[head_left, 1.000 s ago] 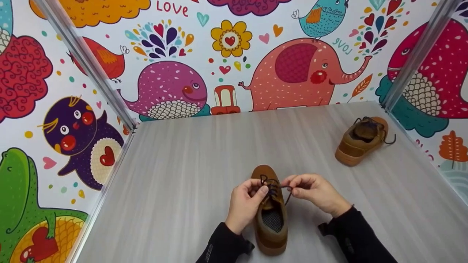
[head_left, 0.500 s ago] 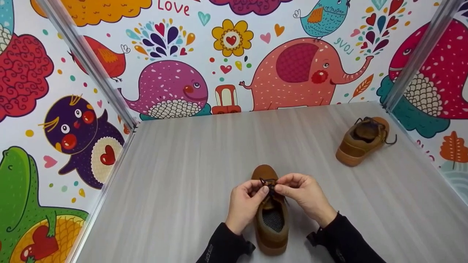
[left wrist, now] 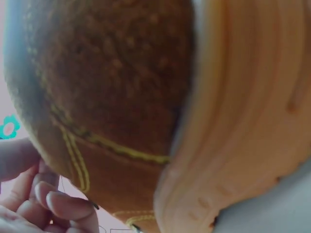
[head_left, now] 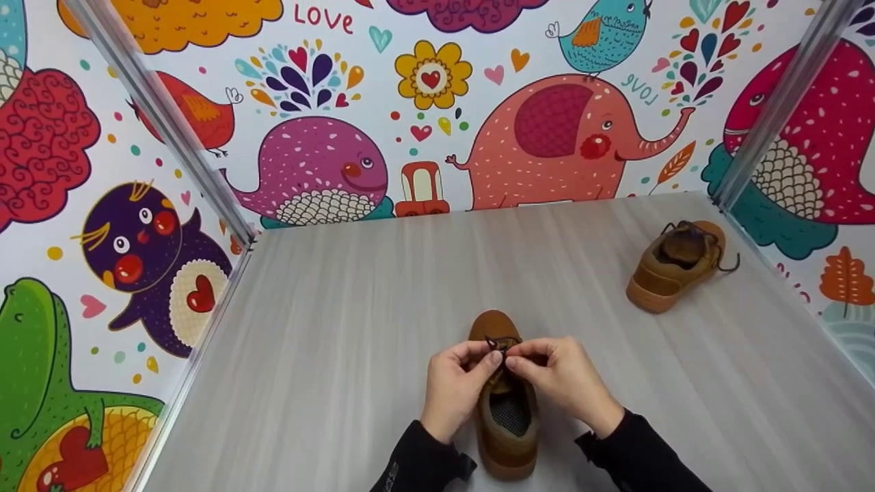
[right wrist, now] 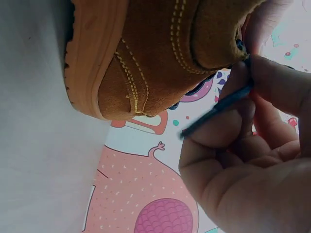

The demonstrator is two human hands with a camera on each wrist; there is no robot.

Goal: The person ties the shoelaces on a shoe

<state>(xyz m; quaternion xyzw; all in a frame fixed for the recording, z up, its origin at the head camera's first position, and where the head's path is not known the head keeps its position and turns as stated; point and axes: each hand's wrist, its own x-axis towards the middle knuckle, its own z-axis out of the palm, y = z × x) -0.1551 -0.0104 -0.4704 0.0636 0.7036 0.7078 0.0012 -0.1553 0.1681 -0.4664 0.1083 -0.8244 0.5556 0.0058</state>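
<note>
A brown suede lace-up shoe [head_left: 509, 451] stands on the table, toe pointing away from me. Over its tongue, my left hand [head_left: 452, 389] pinches the dark shoelace [head_left: 491, 342] between thumb and index finger, with a small loop standing up beside the fingertips. Close against it on the other side, my right hand [head_left: 566, 379] pinches the lace too. In the right wrist view the free lace end [right wrist: 216, 111] sticks out from between the thumb and fingers. The left wrist view is mostly filled by the shoe's side [left wrist: 112, 73], with fingers [left wrist: 68, 206] at lower left.
A matching brown shoe [head_left: 673, 266] with loose laces stands at the back right of the grey table [head_left: 342, 328]. Walls [head_left: 328, 171] printed with cartoon animals enclose the back and sides, with metal corner posts [head_left: 164, 123].
My right hand has come left from beside the shoe to the laces, taking the lace end in to the left fingertips, then slightly toward the heel. The left hand has barely moved.
</note>
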